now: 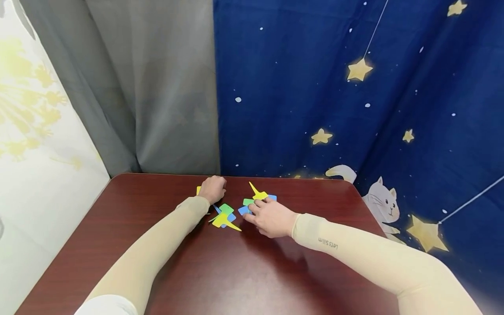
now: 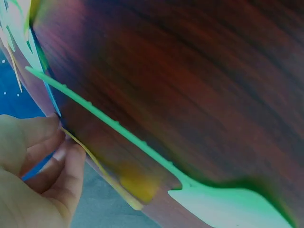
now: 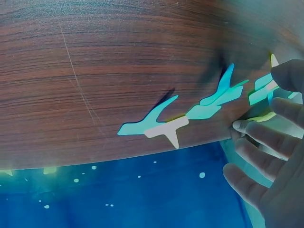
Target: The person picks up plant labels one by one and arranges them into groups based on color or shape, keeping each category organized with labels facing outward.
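My left hand (image 1: 213, 189) is at the far part of the table. Its thumb and fingertips pinch the thin stem end of a yellow T-shaped plant label (image 2: 137, 183). A green plant label (image 2: 126, 133) with a notched stem lies closer to the camera in the left wrist view. To the right of this hand is an overlapping group of green, blue and yellow plant labels (image 1: 223, 217). My right hand (image 1: 271, 218), fingers spread and slightly bent, hovers close over a second group, with a yellow label (image 1: 260, 195) at its far side and blue labels (image 3: 216, 97) beside it.
The dark red wooden table (image 1: 244, 271) has its far edge just beyond the labels. Behind it hang a grey curtain (image 1: 173, 87) and a blue curtain (image 1: 283, 96) with stars and a cat.
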A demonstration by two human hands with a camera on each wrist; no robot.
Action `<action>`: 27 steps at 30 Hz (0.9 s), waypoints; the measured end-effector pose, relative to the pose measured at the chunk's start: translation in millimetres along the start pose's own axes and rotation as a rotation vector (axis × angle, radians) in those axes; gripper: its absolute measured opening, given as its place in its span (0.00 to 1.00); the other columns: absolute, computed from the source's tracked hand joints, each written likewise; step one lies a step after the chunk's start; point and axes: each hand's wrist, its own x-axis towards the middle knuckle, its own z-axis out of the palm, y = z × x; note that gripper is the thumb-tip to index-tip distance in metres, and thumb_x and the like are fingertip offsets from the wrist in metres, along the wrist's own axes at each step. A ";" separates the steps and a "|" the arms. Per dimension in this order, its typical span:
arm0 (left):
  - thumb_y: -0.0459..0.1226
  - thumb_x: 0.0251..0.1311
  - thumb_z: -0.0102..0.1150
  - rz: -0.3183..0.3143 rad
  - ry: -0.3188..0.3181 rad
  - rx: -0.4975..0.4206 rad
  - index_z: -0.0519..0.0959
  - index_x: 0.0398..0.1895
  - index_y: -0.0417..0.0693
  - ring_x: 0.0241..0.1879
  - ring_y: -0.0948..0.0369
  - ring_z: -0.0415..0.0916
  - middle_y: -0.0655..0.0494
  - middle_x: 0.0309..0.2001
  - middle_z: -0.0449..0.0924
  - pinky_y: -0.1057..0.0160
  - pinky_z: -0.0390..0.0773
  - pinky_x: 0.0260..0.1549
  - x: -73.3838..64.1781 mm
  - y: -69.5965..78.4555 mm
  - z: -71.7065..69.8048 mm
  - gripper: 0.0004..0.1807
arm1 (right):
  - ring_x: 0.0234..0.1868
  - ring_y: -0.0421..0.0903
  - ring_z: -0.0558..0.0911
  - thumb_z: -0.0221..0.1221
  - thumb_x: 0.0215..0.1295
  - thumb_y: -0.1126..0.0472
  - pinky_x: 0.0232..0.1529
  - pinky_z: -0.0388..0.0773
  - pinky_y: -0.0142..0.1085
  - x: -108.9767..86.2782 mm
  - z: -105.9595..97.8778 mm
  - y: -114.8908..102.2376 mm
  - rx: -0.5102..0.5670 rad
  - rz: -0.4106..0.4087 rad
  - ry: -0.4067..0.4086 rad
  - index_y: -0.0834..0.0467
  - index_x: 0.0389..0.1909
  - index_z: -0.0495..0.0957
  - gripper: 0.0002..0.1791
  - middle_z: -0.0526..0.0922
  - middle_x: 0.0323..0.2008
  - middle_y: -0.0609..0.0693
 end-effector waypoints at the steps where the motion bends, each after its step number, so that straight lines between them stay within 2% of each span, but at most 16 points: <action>1: 0.33 0.61 0.69 -0.001 0.005 -0.002 0.85 0.31 0.43 0.28 0.54 0.79 0.52 0.30 0.83 0.53 0.83 0.32 0.3 -0.6 0.1 0.02 | 0.55 0.49 0.76 0.61 0.66 0.44 0.51 0.78 0.43 0.1 -0.3 0.6 0.002 0.004 -0.005 0.45 0.67 0.73 0.29 0.78 0.56 0.49; 6: 0.32 0.61 0.69 0.014 0.016 0.013 0.85 0.33 0.41 0.27 0.54 0.79 0.51 0.27 0.81 0.54 0.84 0.32 1.2 -1.9 1.2 0.02 | 0.55 0.49 0.75 0.61 0.67 0.45 0.50 0.78 0.44 -1.0 -0.9 3.6 0.023 0.016 -0.036 0.45 0.69 0.72 0.30 0.78 0.57 0.48; 13: 0.30 0.62 0.65 0.124 -0.018 0.081 0.85 0.34 0.39 0.30 0.51 0.81 0.48 0.30 0.82 0.55 0.84 0.35 -0.1 -2.9 1.0 0.02 | 0.55 0.48 0.75 0.60 0.68 0.47 0.48 0.79 0.43 -4.3 0.4 3.3 0.050 0.027 -0.027 0.46 0.68 0.73 0.28 0.78 0.57 0.48; 18: 0.26 0.62 0.63 0.175 -0.057 0.125 0.85 0.34 0.39 0.32 0.51 0.82 0.47 0.30 0.82 0.55 0.84 0.37 1.1 -4.9 -2.5 0.03 | 0.54 0.48 0.76 0.59 0.67 0.48 0.46 0.79 0.42 -6.1 -0.4 3.4 0.037 0.024 -0.002 0.46 0.66 0.74 0.26 0.78 0.56 0.48; 22: 0.24 0.61 0.62 0.227 -0.051 0.169 0.86 0.34 0.39 0.32 0.51 0.82 0.46 0.30 0.82 0.56 0.84 0.38 2.9 -5.8 -2.7 0.06 | 0.54 0.48 0.76 0.59 0.67 0.49 0.44 0.79 0.42 -7.5 -0.1 3.7 0.020 0.026 0.013 0.46 0.65 0.75 0.25 0.78 0.55 0.48; 27: 0.26 0.62 0.63 0.283 -0.039 0.272 0.86 0.35 0.41 0.32 0.51 0.81 0.46 0.32 0.82 0.56 0.84 0.38 1.4 -4.9 -4.1 0.05 | 0.53 0.48 0.76 0.58 0.68 0.49 0.39 0.78 0.40 -9.7 2.3 3.9 0.001 0.027 0.032 0.46 0.64 0.76 0.24 0.78 0.53 0.48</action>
